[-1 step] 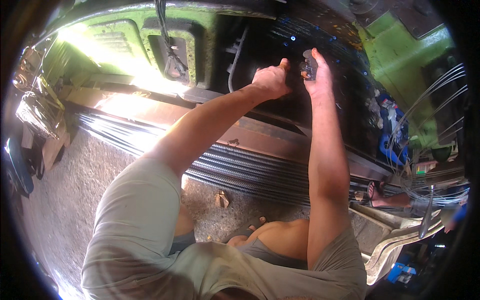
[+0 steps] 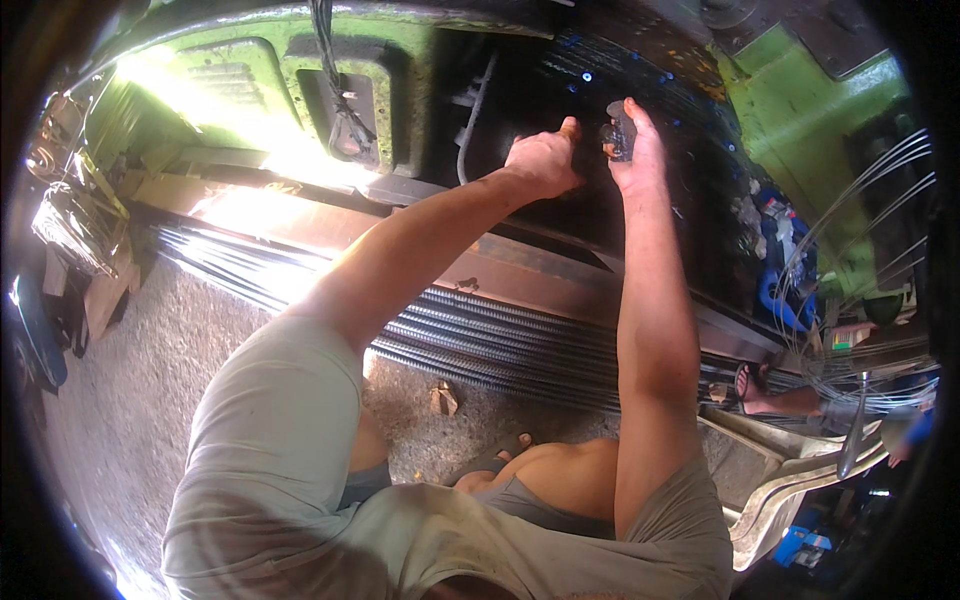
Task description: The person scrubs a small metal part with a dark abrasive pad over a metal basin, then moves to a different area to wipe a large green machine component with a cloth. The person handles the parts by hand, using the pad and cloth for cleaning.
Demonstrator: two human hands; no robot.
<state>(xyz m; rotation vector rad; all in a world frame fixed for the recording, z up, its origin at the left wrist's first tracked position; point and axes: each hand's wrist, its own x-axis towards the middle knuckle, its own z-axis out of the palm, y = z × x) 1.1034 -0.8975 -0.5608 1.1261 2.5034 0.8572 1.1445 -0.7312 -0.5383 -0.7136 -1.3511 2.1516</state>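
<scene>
Both my arms reach forward over a dark, oily-looking surface [image 2: 530,110] inside a green machine. My left hand [image 2: 543,162] is closed, its thumb pointing away from me; whatever its fingers may hold is hidden. To its right, my right hand [image 2: 647,150] grips a small dark, rounded piece [image 2: 620,130] between thumb and fingers. The piece looks like metal, but its kind is not clear. A gap separates the two hands. Small blue bits [image 2: 587,77] lie on the dark surface beyond them.
Ribbed steel bars [image 2: 500,345] lie in a bundle below my arms, beside a rusty beam [image 2: 490,270]. Green machine panels [image 2: 230,90] rise at far left. Loose wires [image 2: 880,200], a blue object [image 2: 783,285], a plastic chair [image 2: 760,520] and another person's foot [image 2: 750,388] are right.
</scene>
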